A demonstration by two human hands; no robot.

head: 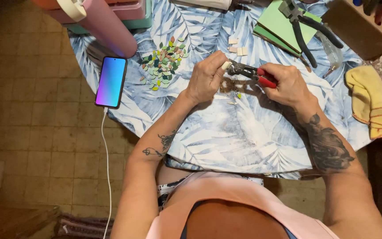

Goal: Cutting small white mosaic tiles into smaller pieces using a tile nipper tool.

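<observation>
My left hand (207,76) pinches a small pale tile piece (226,65) between thumb and fingers. My right hand (288,82) grips red-handled tile nippers (249,71), whose metal jaws meet the tile piece. Both hands hover over a round table with a blue leaf-print cloth (226,132). Small chips and brown dust (231,86) lie on the cloth right under the hands. To the left of my left hand sits a pile of small leaf-shaped mosaic pieces (163,65) in green, pink and dark tones.
A phone (111,81) with a lit screen and white cable lies at the table's left edge. A pink bottle (107,24), three pale square tiles (237,48), green pads (281,24), black pliers (308,31), a wooden block (359,28) and a yellow cloth (374,99) surround the hands.
</observation>
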